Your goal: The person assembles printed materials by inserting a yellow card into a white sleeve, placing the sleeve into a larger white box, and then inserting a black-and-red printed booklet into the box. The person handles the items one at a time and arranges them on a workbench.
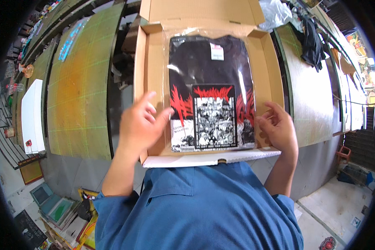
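Note:
An open cardboard box (pixel 152 62) lies in front of me, its lid tipped back at the far side. Inside rests a folded black T-shirt (pixel 204 66) in a clear plastic bag, with red and white print and a small label at its collar. Over its lower part is a black-bordered picture panel (pixel 215 116); whether it is a separate card or part of the print, I cannot tell. My left hand (pixel 141 125) is open over the box's left side, its thumb by the bag's edge. At the right side wall, my right hand (pixel 278 127) has loosely bent, parted fingers and holds nothing visible.
Long stained boards (pixel 83 83) stand to the left, and another pale board (pixel 306 87) to the right. Dark cloth (pixel 312 43) hangs over the right board's far end, near crumpled clear plastic (pixel 276 14). Frames and clutter (pixel 62 208) cover the floor at lower left.

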Available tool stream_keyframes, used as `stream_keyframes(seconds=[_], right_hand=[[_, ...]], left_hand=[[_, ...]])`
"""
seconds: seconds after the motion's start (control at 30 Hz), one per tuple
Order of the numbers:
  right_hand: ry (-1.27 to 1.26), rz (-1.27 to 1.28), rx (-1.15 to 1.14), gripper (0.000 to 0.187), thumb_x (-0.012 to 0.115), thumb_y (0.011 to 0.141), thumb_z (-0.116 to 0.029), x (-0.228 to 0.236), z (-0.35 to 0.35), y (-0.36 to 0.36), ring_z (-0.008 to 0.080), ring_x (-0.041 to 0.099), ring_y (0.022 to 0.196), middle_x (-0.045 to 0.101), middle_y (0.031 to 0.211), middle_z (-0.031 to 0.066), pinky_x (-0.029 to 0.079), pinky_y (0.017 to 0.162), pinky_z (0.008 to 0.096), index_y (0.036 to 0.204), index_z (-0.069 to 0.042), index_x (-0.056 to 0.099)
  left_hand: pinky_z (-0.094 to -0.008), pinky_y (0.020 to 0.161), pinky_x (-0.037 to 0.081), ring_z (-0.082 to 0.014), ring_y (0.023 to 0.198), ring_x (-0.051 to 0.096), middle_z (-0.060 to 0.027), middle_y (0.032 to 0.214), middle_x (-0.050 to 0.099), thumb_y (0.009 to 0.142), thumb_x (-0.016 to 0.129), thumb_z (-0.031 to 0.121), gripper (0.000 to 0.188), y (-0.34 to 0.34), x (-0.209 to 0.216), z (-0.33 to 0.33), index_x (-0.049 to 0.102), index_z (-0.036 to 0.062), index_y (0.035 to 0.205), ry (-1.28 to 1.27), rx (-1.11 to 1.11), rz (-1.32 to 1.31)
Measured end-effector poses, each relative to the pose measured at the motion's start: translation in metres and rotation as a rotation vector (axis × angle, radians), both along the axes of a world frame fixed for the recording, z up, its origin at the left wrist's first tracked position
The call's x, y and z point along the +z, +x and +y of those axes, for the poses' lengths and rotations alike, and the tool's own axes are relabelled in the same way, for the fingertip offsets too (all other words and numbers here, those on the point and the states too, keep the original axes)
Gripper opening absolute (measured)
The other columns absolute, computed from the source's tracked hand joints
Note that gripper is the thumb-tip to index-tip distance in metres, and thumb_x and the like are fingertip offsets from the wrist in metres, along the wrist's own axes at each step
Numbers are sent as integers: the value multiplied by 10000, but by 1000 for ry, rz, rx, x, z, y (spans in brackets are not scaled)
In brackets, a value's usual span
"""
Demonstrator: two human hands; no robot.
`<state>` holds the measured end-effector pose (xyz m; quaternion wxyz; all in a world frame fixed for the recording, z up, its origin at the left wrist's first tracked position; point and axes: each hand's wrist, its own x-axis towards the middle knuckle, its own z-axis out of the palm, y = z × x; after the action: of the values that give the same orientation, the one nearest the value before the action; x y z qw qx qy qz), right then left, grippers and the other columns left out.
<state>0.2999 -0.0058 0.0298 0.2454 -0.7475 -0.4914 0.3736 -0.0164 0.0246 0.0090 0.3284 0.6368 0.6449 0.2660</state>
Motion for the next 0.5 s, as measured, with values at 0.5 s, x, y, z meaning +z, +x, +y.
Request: stream_keyframes(seconds=[0.5], right_hand=[[377, 18, -116, 615, 648, 793, -265, -45, 273, 107, 183, 579, 863, 578, 1102, 162, 467, 687, 313, 1277, 41, 423]], left_hand=[[-263, 529, 424, -124, 632, 530, -38, 772, 589, 772, 666, 384, 437, -48, -56, 315, 592, -4, 957, -48, 258, -507]])
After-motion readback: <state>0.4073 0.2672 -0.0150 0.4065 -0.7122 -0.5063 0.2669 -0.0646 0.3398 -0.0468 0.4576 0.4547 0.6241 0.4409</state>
